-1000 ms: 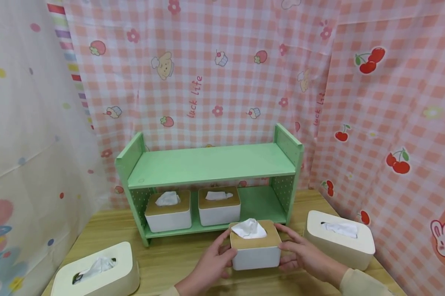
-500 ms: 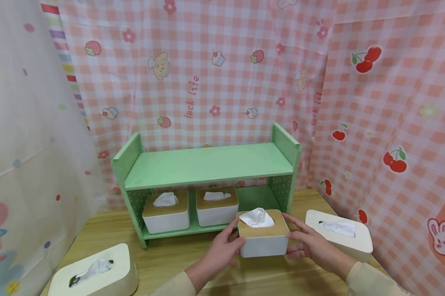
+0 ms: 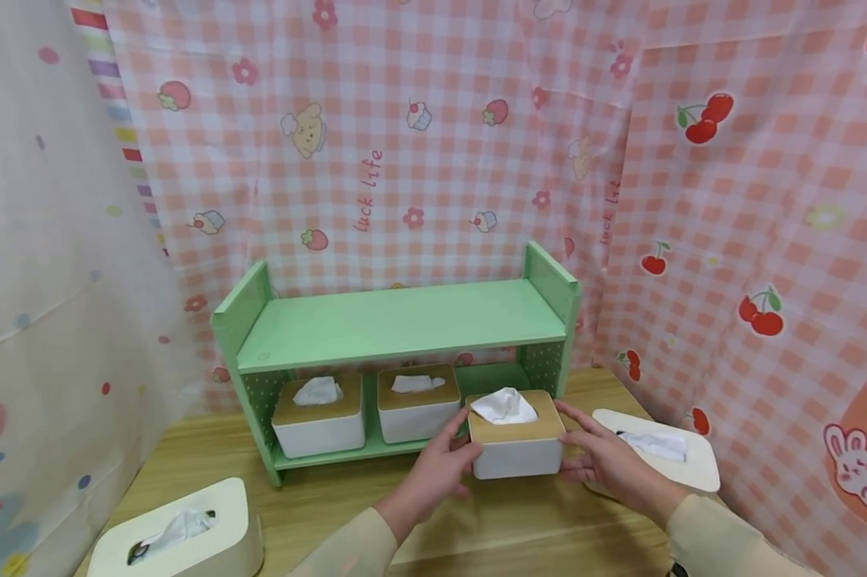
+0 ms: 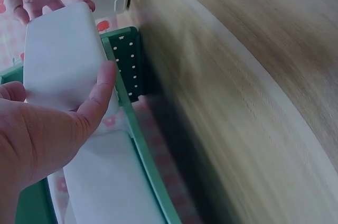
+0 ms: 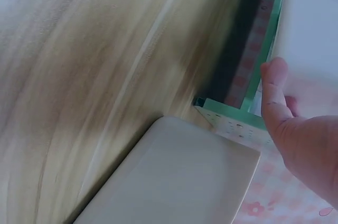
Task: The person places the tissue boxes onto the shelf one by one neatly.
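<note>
Between both hands, in front of the lower right part of a green shelf [image 3: 405, 320], is a white tissue box [image 3: 518, 459] with a wood-look lid and a tissue poking out. My left hand [image 3: 437, 477] grips its left side, the thumb [image 4: 100, 89] lying along the white wall in the left wrist view. Its right side is held by my right hand [image 3: 606, 461], whose thumb [image 5: 274, 86] shows on the wall in the right wrist view. Two similar tissue boxes, one at left [image 3: 321, 433] and one in the middle [image 3: 417, 417], sit on the lower shelf board.
A longer cream tissue box [image 3: 242, 529] lies on the wooden table [image 3: 347, 521] at the front left. Another cream tissue box [image 3: 700, 465] stands at the right, partly behind my right hand. A checked pink curtain [image 3: 405, 144] hangs behind the shelf.
Both hands have carried the held tissue box up and forward in the view, closer to the right part of the lower shelf. The other boxes stay where they were; the view shifts slightly.
</note>
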`<control>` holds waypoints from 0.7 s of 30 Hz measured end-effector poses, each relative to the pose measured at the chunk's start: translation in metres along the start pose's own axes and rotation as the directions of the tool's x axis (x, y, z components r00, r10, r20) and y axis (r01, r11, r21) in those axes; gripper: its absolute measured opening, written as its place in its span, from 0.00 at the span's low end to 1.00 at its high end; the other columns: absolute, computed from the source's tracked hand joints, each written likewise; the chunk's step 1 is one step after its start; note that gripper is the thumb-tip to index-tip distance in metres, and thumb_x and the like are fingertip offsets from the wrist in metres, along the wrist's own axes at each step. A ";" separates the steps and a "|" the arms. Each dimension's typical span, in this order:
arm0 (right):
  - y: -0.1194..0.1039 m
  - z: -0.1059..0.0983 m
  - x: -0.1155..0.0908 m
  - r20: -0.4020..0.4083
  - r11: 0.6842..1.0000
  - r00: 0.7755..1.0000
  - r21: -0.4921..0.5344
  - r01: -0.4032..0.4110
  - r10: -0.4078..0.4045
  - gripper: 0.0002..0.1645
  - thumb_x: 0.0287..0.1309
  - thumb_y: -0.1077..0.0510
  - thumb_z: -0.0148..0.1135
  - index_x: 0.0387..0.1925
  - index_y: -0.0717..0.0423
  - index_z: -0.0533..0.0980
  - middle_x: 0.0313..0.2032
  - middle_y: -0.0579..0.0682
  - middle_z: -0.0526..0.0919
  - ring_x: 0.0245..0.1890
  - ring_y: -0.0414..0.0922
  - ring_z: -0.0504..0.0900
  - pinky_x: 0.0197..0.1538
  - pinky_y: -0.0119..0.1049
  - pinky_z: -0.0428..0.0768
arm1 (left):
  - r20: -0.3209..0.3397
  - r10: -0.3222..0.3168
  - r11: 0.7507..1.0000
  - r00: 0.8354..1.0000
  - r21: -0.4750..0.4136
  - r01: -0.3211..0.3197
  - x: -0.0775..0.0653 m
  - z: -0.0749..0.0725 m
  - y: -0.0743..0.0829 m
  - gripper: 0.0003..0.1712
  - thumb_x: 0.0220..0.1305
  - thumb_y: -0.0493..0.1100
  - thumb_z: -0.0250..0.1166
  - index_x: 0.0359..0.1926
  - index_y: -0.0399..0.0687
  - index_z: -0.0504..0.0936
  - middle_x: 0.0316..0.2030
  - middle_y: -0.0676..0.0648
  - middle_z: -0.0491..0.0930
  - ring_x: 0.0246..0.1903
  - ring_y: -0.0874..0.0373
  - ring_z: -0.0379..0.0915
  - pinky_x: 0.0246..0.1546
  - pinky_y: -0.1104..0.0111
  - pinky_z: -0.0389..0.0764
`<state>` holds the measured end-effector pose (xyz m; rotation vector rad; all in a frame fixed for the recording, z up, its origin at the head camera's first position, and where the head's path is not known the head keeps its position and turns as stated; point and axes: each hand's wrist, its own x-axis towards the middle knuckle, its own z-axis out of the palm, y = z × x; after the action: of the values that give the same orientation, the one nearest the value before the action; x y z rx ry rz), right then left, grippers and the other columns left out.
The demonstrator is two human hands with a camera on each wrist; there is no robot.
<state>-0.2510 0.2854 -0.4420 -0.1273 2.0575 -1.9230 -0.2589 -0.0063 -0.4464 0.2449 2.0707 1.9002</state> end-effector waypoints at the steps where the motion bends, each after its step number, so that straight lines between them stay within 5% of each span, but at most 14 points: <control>1: -0.001 0.001 0.001 -0.013 1.000 1.000 -0.003 -0.005 0.005 0.46 0.81 0.51 0.51 0.88 0.47 0.42 0.82 0.75 0.45 0.56 0.56 0.88 0.57 0.46 0.87 | -0.002 0.000 1.000 1.000 -0.010 0.000 0.001 0.000 -0.001 0.43 0.78 0.50 0.64 0.86 0.60 0.54 0.80 0.31 0.63 0.49 0.48 0.80 0.28 0.61 0.82; 14: 0.005 -0.001 0.012 -0.089 1.000 0.996 -0.020 -0.018 0.016 0.43 0.80 0.53 0.48 0.86 0.59 0.45 0.81 0.74 0.51 0.54 0.52 0.89 0.56 0.47 0.88 | -0.026 0.050 0.998 0.998 -0.020 -0.051 0.015 0.006 -0.007 0.44 0.79 0.46 0.64 0.87 0.59 0.53 0.82 0.31 0.59 0.42 0.51 0.77 0.24 0.67 0.75; 21: 0.008 -0.005 0.018 -0.065 1.000 0.998 -0.007 -0.015 0.015 0.44 0.84 0.48 0.48 0.85 0.66 0.44 0.81 0.76 0.51 0.59 0.52 0.87 0.62 0.49 0.86 | -0.073 0.096 0.995 0.993 0.022 -0.095 0.015 0.010 -0.008 0.43 0.80 0.47 0.63 0.87 0.57 0.54 0.80 0.29 0.62 0.20 0.60 0.61 0.23 0.69 0.72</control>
<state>-0.2681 0.2861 -0.4522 -0.0520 2.1009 -1.9347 -0.2690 0.0074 -0.4564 0.2872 2.1622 1.9738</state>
